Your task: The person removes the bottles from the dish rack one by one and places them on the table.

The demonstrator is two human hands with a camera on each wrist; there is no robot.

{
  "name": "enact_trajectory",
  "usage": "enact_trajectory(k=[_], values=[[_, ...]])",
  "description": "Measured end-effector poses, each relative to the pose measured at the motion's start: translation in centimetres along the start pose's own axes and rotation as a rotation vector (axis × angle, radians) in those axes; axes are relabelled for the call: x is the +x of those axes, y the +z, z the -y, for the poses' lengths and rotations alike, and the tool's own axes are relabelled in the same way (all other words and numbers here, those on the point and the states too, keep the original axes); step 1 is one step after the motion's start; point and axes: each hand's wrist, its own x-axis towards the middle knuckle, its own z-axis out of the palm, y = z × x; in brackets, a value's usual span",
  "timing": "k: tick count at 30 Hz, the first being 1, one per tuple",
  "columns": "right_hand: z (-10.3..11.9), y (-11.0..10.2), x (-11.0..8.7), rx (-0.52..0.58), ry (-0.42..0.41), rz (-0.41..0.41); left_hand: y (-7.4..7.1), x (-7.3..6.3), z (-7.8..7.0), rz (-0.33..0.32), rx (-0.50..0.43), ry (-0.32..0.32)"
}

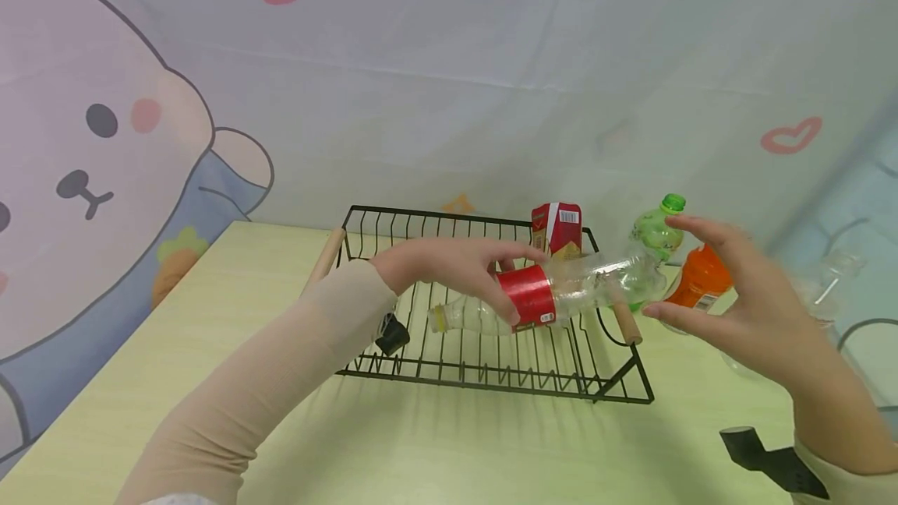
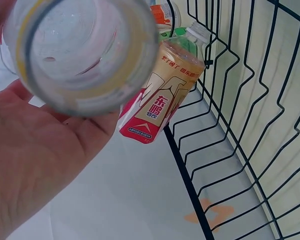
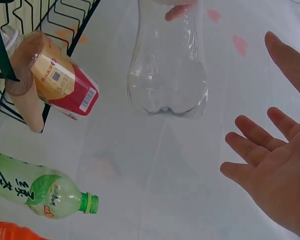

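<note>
My left hand (image 1: 466, 267) grips a clear plastic bottle (image 1: 585, 283) around its red label (image 1: 528, 296), holding it tilted above the black wire rack (image 1: 491, 384). The neck points left and slightly down; in the left wrist view the bottle's open mouth (image 2: 87, 107) is close to the camera. My right hand (image 1: 754, 306) is held up near the bottle's base, thumb and fingers spread, touching nothing. In the right wrist view a gap separates that hand (image 3: 270, 160) from the clear base (image 3: 167, 87).
A red and tan bottle (image 1: 557, 228) stands neck down in the rack's back right corner. Right of the rack are a green bottle (image 1: 655, 232), an orange-labelled bottle (image 1: 701, 275) and a clear bottle (image 1: 831, 279). Wooden handles (image 1: 627, 322) flank the rack.
</note>
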Motion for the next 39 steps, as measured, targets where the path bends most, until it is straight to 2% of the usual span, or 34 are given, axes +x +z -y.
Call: enact_trajectory(k=[4,7,14,18,25,33,39], values=[[0.6,0.6,0.4,-0.034,-0.117,0.017,0.1,-0.1,-0.1,0.017,-0.001,-0.005],[1.0,1.0,0.5,-0.031,-0.156,0.045,0.1,0.0,-0.1,0.029,0.009,0.001],[1.7,1.9,0.7,-0.043,-0.118,0.154,0.3,0.3,0.0,0.051,0.035,0.015],[1.9,2.4,0.8,-0.024,-0.148,0.211,0.5,0.4,-0.1,0.068,0.02,0.029],[2.0,3.1,1.4,-0.006,-0.177,0.284,0.6,0.5,-0.1,0.088,0.024,0.045],[2.1,3.8,1.6,-0.019,-0.14,0.364,0.7,0.6,-0.1,0.1,0.072,0.049],[2.1,4.2,1.6,-0.065,-0.123,0.394,0.8,0.7,-0.1,0.108,0.073,0.046]])
